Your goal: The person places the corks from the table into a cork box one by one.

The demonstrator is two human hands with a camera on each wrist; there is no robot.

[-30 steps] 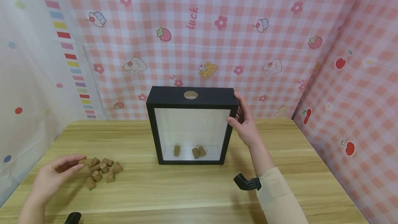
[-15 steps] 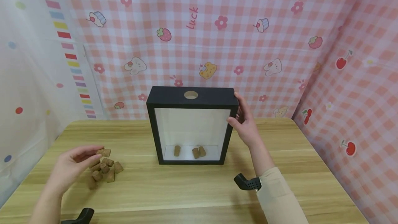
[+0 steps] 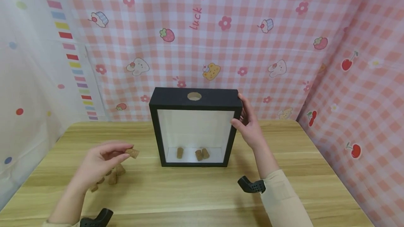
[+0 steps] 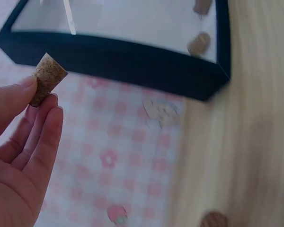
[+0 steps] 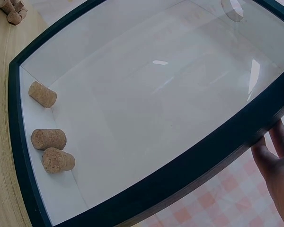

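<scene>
The left grip (image 3: 104, 158) pinches one cork (image 3: 132, 152) between the thumb and the fingers. This cork is in the air above the surface (image 3: 176, 195), to the left of the box (image 3: 170, 96) and apart from it. In the left wrist view it is tilted, and its wider end points away from the fingers. The right grip (image 3: 249, 129) holds the right side of the box near the upper corner: the thumb lies at the front edge, and the other fingers reach around the side. The box stands upright on the surface. It has a black frame, a white back and a clear front, and in its top there is a round hole (image 3: 194, 96). On the white bottom inside lie a lone cork (image 3: 180, 152) at the left and a pair (image 3: 198, 155) more to the right, whose two corks touch each other. More corks make a pile (image 3: 113, 178) on the surface, partly hidden by the left grip. Behind the surface hangs a pink checked cloth (image 3: 243, 45) with flowers, strawberries and cupcakes.
</scene>
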